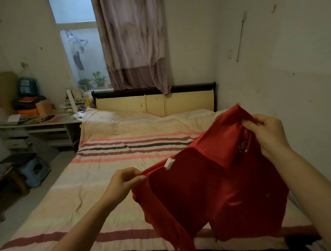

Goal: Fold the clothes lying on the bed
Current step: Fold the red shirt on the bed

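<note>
Left hand (pixel 125 180) fingers curled, thumb and fingertips pinching the near-left edge of the red garment (pixel 212 190). Right hand (pixel 268 133) fingers curled too, gripping the garment's upper-right edge, higher and farther off than the left. Both forearms reach in from the bottom of the head view.

Red garment held up in the air between the 2 hands, stretched along its top edge, the rest hanging down in loose folds over the right half of the bed (pixel 109 166). Small white tag (pixel 169 163) sits on the top edge near the left hand. Pale lettering (pixel 241 147) shows on the fabric close to the right hand; can't read it.

Bed covered by a cream sheet with pink, brown and dark stripes, wooden headboard (pixel 153 101) at the far end. Curtain (pixel 133 40) hangs over the window behind. Cluttered desk (pixel 38 124) at left of bed, blue stool (pixel 34 170) on the floor in front of it.
</note>
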Demonstrator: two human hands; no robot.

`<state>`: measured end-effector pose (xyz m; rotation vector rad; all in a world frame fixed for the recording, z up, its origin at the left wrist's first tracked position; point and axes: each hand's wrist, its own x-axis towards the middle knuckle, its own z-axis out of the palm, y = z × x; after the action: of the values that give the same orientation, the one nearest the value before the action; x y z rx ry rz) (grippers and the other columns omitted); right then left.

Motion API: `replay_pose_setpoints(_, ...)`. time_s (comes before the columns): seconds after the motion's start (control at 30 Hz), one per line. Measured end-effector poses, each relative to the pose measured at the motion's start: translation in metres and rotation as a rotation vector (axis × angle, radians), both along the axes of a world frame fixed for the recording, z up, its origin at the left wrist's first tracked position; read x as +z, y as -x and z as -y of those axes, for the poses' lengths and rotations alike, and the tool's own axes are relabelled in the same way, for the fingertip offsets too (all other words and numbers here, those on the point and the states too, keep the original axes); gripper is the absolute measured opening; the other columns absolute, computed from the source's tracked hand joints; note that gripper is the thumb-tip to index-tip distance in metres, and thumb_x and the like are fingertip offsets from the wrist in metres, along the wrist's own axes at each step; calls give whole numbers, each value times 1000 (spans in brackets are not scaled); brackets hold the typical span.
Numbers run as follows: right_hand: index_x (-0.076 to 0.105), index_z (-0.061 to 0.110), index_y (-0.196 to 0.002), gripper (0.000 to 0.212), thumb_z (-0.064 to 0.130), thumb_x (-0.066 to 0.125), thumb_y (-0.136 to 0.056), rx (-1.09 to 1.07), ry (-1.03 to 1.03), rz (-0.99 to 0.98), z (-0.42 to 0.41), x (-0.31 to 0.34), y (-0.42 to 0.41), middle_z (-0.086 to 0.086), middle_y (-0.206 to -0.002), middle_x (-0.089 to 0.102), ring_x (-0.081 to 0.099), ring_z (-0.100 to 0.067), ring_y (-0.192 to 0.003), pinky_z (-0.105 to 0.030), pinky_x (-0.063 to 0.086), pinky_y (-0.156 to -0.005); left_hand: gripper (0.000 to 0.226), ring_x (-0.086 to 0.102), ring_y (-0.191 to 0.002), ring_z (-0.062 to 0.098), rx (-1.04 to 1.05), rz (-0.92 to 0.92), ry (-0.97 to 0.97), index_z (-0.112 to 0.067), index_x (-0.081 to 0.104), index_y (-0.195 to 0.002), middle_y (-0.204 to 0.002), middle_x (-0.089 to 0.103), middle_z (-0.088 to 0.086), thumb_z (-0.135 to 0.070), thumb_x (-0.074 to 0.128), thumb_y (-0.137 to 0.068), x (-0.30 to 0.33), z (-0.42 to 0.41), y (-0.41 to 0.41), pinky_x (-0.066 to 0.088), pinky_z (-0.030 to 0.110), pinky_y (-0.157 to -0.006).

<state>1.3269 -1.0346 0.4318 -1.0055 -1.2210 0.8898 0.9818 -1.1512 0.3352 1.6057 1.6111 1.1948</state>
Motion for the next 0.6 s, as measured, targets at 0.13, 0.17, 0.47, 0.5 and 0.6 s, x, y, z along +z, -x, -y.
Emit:
replay_pose_setpoints(0.13,67,22,-73,18,7,68,-80,-108,-46,35,25,1,19,0,-78,68,64,-18,-81,-37,50,-86,15,61,-55,9,50,58,-121,-8,69,-76,-64,67,4,-7,59,-88,26,18,23,49,17,-53)
replay_pose_setpoints(0.17,67,22,-71,17,8,70,-79,-138,-52,47,32,0,23,0,-78,68,64,-19,-82,-37,50,-84,15,60,-55,7,42,64,-154,-8,69,-76,-66,67,6,-5,60,-87,34,23,28,48,15,-51)
replay_pose_setpoints(0.47,68,19,-72,10,12,72,-78,-211,14,53,76,-32,44,-6,-80,71,65,-21,-76,-36,52,-78,4,64,-62,11,-81,151,-208,-22,75,-62,-64,69,1,-23,78,-63,74,43,78,52,18,-57)
replay_pose_setpoints(0.5,67,19,-72,11,11,71,-78,-210,30,60,77,-39,47,-6,-80,71,65,-20,-75,-36,51,-78,4,64,-63,12,-92,107,-193,-21,75,-63,-65,70,2,-18,75,-66,71,40,82,52,18,-58)
replay_pose_setpoints(0.6,65,19,-71,16,6,69,-80,-174,100,92,76,-66,54,-4,-76,69,63,-16,-70,-33,50,-75,16,66,-66,14,-114,-19,-88,-19,75,-68,-71,72,5,-33,81,-63,54,31,96,52,21,-59)
